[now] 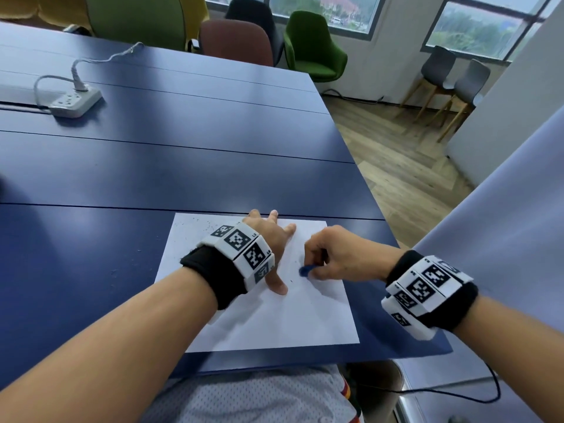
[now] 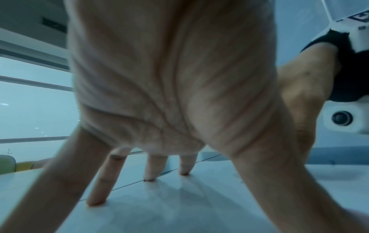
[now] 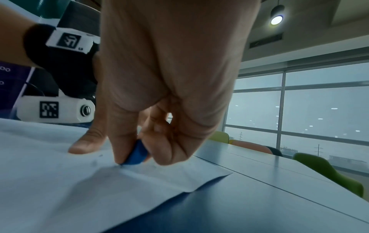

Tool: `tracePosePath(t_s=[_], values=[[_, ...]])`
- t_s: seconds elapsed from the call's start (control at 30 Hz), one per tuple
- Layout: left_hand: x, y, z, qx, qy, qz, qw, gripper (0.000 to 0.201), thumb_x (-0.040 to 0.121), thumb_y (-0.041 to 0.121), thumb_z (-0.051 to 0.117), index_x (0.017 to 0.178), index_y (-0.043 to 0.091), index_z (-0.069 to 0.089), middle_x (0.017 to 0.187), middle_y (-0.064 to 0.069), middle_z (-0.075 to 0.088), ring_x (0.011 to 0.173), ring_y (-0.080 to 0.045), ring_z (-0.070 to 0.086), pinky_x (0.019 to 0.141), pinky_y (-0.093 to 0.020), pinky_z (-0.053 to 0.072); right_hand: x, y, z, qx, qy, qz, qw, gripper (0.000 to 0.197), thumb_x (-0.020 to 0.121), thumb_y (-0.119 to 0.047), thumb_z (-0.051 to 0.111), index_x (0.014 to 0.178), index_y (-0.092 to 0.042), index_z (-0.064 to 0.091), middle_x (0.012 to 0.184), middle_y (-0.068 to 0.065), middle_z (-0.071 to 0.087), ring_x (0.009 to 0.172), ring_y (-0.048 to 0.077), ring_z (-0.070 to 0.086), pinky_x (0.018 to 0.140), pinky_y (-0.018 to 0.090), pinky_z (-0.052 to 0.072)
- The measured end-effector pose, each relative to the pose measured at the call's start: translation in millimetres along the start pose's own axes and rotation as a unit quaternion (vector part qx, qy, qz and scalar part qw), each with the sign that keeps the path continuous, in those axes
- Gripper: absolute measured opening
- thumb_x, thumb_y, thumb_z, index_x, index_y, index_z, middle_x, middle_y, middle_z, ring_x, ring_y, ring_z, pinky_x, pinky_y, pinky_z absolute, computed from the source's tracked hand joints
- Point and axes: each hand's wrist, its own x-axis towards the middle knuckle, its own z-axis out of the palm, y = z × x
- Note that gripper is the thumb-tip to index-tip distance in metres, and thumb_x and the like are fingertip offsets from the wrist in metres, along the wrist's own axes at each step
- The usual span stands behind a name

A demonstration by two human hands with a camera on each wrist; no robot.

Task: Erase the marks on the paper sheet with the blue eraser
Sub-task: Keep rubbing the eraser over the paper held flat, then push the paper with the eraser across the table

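So the paper sheet point(image 1: 274, 319) lay flat near the front edge of the dark blue table point(image 1: 152, 166), with little dark eraser crumbs scattered over its far-left corner and onto the tabletop beside it. The left hand point(image 1: 270, 242) was spread wide on the sheet, fingers point(image 2: 99, 186) straight and fanned out with the tips pressed down, thumb pointing back toward the person. Just to its right, the right hand point(image 1: 338, 257) pinched the blue eraser point(image 3: 136, 155) between thumb and curled fingers, the eraser's lower edge touching the paper around the middle. A few faint smudgy marks showed right by the eraser. A white power strip point(image 1: 76, 102) with a plugged-in cable sat well off at the far left of the table.
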Motion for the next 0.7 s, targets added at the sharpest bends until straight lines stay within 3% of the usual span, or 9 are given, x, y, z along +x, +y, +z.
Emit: tracePosePath(t_s=[0.1, 0.23, 0.3, 0.37, 0.47, 0.53, 0.6, 0.7], values=[[-1, -1, -1, -0.014, -0.007, -0.001, 1.0, 0.126, 0.063, 0.07, 0.078, 0.157, 0.029, 0.006, 0.165, -0.01, 0.005, 0.14, -0.038, 0.028, 0.094, -0.043, 0.044, -8, 0, -4, -0.021, -0.044, 0.017, 0.999, 0.01, 0.079, -0.018, 0.077, 0.079, -0.01, 0.07, 0.076, 0.005, 0.071, 0.062, 0.013, 0.058, 0.061, 0.026, 0.05], [-7, -9, -2, -0.053, -0.016, -0.003, 0.998, 0.123, 0.058, 0.069, 0.081, 0.155, 0.027, 0.017, 0.163, -0.012, 0.009, 0.143, -0.038, 0.025, 0.101, -0.05, 0.042, -10, 27, -27, -0.046, 0.07, 0.088, 0.993, 0.011, 0.082, -0.022, 0.074, 0.073, -0.016, 0.07, 0.067, 0.0, 0.068, 0.057, 0.007, 0.059, 0.06, 0.026, 0.052], [-12, -15, 2, -0.068, -0.016, -0.006, 0.998, 0.122, 0.057, 0.07, 0.081, 0.153, 0.026, 0.02, 0.164, -0.012, 0.008, 0.143, -0.038, 0.024, 0.101, -0.05, 0.041, -10, 43, -35, -0.037, 0.095, 0.143, 0.984, 0.017, 0.085, -0.016, 0.07, 0.069, -0.021, 0.066, 0.059, -0.008, 0.063, 0.054, 0.005, 0.06, 0.056, 0.021, 0.05], [-17, -19, 6, -0.077, -0.009, -0.01, 0.997, 0.12, 0.057, 0.07, 0.081, 0.152, 0.024, 0.023, 0.164, -0.013, 0.005, 0.144, -0.038, 0.023, 0.102, -0.048, 0.041, -12, 53, -36, -0.001, 0.084, 0.184, 0.979, 0.013, 0.087, -0.011, 0.068, 0.074, -0.015, 0.066, 0.052, -0.007, 0.063, 0.051, 0.012, 0.063, 0.053, 0.019, 0.049], [-21, -21, 10, -0.086, 0.003, -0.01, 0.996, 0.117, 0.058, 0.068, 0.082, 0.15, 0.021, 0.027, 0.164, -0.014, 0.003, 0.144, -0.038, 0.024, 0.104, -0.045, 0.04, -9, 55, -37, 0.021, 0.082, 0.215, 0.973, 0.009, 0.085, -0.014, 0.07, 0.085, -0.005, 0.067, 0.064, 0.007, 0.07, 0.056, 0.024, 0.068, 0.052, 0.025, 0.053], [-23, -22, 12, -0.092, 0.008, -0.008, 0.996, 0.115, 0.058, 0.067, 0.082, 0.149, 0.02, 0.029, 0.164, -0.014, 0.004, 0.144, -0.038, 0.025, 0.102, -0.045, 0.041, -5, 50, -40, -0.063, 0.103, 0.211, 0.97, 0.021, 0.081, -0.023, 0.075, 0.092, -0.007, 0.066, 0.079, 0.003, 0.069, 0.069, 0.025, 0.068, 0.059, 0.027, 0.052], [-25, -22, 13, -0.093, 0.015, -0.008, 0.996, 0.113, 0.059, 0.067, 0.082, 0.148, 0.019, 0.031, 0.164, -0.014, 0.004, 0.143, -0.037, 0.027, 0.101, -0.044, 0.041, 2, 36, -43, -0.153, 0.137, 0.177, 0.962, 0.028, 0.08, -0.03, 0.074, 0.102, -0.015, 0.065, 0.092, -0.005, 0.057, 0.086, 0.017, 0.061, 0.074, 0.026, 0.048], [-24, -24, 15, -0.097, 0.021, -0.001, 0.995, 0.114, 0.059, 0.066, 0.083, 0.148, 0.018, 0.03, 0.164, -0.014, 0.002, 0.143, -0.037, 0.027, 0.103, -0.045, 0.041, 21, 19, -37, -0.113, 0.116, 0.107, 0.981, 0.037, 0.084, -0.03, 0.072, 0.119, -0.021, 0.065, 0.107, -0.002, 0.052, 0.102, 0.015, 0.056, 0.093, 0.029, 0.046]])
